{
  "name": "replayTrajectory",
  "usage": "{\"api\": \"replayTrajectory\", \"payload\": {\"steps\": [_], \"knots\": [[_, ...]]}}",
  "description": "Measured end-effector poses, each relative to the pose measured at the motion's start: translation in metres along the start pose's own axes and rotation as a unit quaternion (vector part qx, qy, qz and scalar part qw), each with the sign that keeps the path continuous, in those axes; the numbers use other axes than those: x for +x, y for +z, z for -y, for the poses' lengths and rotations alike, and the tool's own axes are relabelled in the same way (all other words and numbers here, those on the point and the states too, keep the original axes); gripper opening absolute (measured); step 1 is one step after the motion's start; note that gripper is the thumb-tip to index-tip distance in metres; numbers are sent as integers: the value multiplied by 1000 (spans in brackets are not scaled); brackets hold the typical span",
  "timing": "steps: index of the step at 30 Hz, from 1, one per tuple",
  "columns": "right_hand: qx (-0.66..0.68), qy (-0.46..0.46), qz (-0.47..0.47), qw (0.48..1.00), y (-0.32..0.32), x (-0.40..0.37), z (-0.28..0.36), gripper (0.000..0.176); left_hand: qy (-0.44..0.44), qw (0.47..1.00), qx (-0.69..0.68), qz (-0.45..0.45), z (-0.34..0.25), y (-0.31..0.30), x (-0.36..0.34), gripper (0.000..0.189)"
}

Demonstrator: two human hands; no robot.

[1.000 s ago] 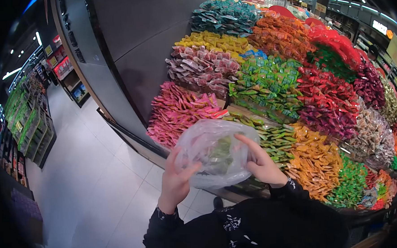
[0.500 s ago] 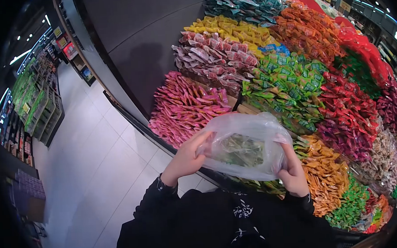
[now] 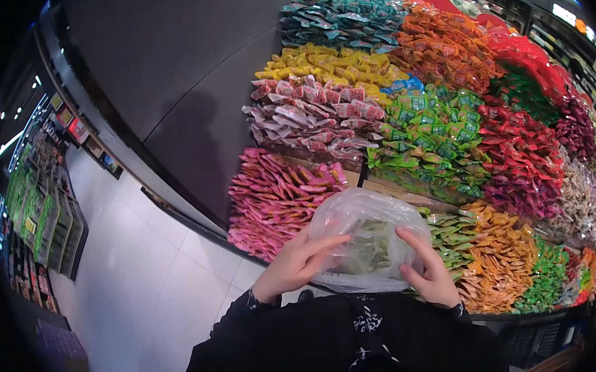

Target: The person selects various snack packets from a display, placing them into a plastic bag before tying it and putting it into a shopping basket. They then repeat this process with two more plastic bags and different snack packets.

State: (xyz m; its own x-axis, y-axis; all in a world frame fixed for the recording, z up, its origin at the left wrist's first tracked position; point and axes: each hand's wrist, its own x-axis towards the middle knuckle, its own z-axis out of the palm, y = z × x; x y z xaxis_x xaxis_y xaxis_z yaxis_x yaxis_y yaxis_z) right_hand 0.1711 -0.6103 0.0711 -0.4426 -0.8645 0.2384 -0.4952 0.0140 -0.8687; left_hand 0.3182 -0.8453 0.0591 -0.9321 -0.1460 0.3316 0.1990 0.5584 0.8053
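A clear plastic bag [image 3: 353,207] stands with its mouth open in front of my body, and some green packets show through it. On the bag's left side lies my left hand [image 3: 298,260], its index finger stretched over the plastic and its fingers apart. My right hand [image 3: 429,270] is at the bag's right edge, with thumb and index finger spread. Pink packets [image 3: 282,197] lie beyond my left hand. Green packets [image 3: 449,235] and orange packets [image 3: 497,260] lie to the right of my right hand.
Sloping bins hold teal packets [image 3: 343,15], yellow packets [image 3: 332,63], red packets [image 3: 518,147] and other colours. A dark panel [image 3: 170,58] stands at the upper left. Tiled floor [image 3: 140,268] and a green-stocked shelf [image 3: 43,206] are at the left.
The bag has turned more upright and its mouth is rounder. Both hands have loosened from its rim, the fingers now spread. The view has shifted slightly, with the dark panel showing larger.
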Motion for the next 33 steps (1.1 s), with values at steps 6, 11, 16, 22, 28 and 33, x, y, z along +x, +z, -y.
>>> {"api": "replayTrajectory", "payload": {"steps": [6, 11, 16, 22, 28, 33], "knots": [[-14, 27, -37, 999, 28, 19, 6, 54, -6, 1000, -13, -11, 36, -57, -13, 41], [18, 27, -61, 998, 51, 34, 7, 55, 10, 991, 90, -103, 58, -83, -12, 39], [-6, 53, 90, 994, 30, 65, 39, 53, 31, 999, -3, 13, 54, -111, 6, 46], [-86, -31, 100, 991, -8, 123, 53, 66, 65, 978, -199, -14, 37, -123, 57, 61], [-101, -100, 98, 985, -73, 203, 71, 90, 64, 865, -497, 2, 20, -144, 167, 64], [-255, 49, 58, 964, -126, 263, 107, 65, 75, 879, -467, -61, 32, -183, 274, 53]]}}
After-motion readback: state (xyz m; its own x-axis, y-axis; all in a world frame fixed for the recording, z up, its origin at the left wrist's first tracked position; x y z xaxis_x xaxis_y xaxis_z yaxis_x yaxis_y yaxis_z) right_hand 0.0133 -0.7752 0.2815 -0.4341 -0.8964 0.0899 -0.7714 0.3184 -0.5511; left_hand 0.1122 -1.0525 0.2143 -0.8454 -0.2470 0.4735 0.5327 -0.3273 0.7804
